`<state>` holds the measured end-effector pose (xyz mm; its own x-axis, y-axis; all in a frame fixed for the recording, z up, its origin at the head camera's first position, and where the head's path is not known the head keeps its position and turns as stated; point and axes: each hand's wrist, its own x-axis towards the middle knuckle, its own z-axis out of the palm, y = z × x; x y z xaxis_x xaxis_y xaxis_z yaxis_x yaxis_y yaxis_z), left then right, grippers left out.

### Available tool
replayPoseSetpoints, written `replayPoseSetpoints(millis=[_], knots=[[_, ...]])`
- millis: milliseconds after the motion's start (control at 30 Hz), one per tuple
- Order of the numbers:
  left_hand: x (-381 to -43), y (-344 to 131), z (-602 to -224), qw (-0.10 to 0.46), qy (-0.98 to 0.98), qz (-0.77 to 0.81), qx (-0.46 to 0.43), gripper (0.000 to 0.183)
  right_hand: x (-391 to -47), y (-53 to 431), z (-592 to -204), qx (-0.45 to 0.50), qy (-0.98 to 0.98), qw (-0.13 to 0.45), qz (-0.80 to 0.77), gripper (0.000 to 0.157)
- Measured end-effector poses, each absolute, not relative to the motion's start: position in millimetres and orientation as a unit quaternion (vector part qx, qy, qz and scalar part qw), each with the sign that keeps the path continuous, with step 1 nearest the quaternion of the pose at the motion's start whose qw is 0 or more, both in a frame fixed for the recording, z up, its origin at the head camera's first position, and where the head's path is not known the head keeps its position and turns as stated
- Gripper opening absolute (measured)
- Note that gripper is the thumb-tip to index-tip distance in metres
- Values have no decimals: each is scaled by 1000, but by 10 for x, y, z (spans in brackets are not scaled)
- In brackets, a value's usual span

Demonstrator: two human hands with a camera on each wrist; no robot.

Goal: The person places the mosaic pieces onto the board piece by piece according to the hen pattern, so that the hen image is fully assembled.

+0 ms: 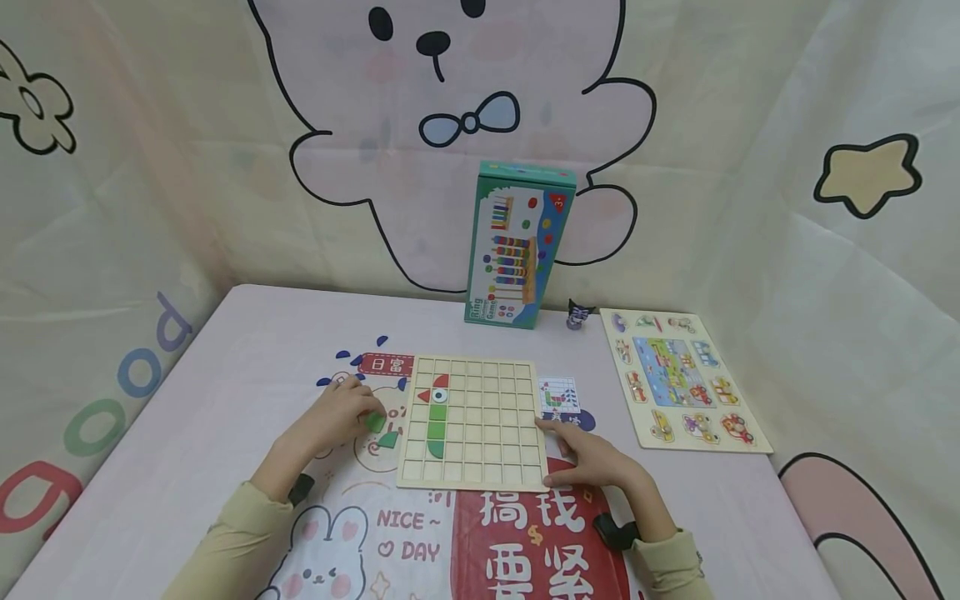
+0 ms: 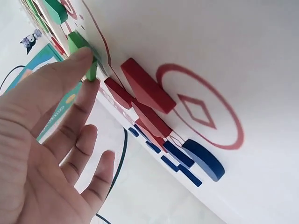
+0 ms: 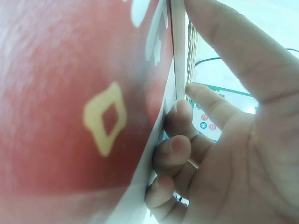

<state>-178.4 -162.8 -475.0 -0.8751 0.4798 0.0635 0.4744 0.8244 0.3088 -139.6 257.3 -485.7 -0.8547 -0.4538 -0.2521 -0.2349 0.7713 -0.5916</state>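
Note:
My left hand pinches a small green block between thumb and a fingertip, just left of the wooden grid board. Another green block lies on the cloth between that hand and the board. On the board's left columns sit a red triangle, a red curved piece, a white eye piece, green squares and a green rounded piece. With thumb and index finger spread, my right hand touches the board's right edge near the lower corner.
Red blocks and blue blocks lie beyond the left hand. A pattern card is right of the board. A picture puzzle lies farther right. At the back stand a game box and a small dark figure.

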Motion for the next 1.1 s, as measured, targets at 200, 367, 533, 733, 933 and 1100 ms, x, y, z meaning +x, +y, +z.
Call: replayPoseSetpoints(millis=[200,367,533,733,933,1100], knots=[[-1769,-1602,-4727,-3,954,156,257,20,-1398,2576,-4858,-185,918,199,-288,87],[-1738,-1518,-4676,-7,953,160,257,25,-1392,2574,-4846,-181,919,194,-291,87],[-1706,-1431,-4645,-8,949,170,264,23,-1385,2574,-4844,-181,919,193,-291,88],[-1694,-1362,-4681,0,949,166,269,26,-1386,2571,-4843,-183,917,197,-296,87],[-1661,-1259,-4711,-15,943,164,290,25,-1387,2564,-4836,-183,917,197,-294,87],[-1636,-1181,-4714,-17,936,177,305,24,-1386,2556,-4836,-176,918,199,-294,87]])
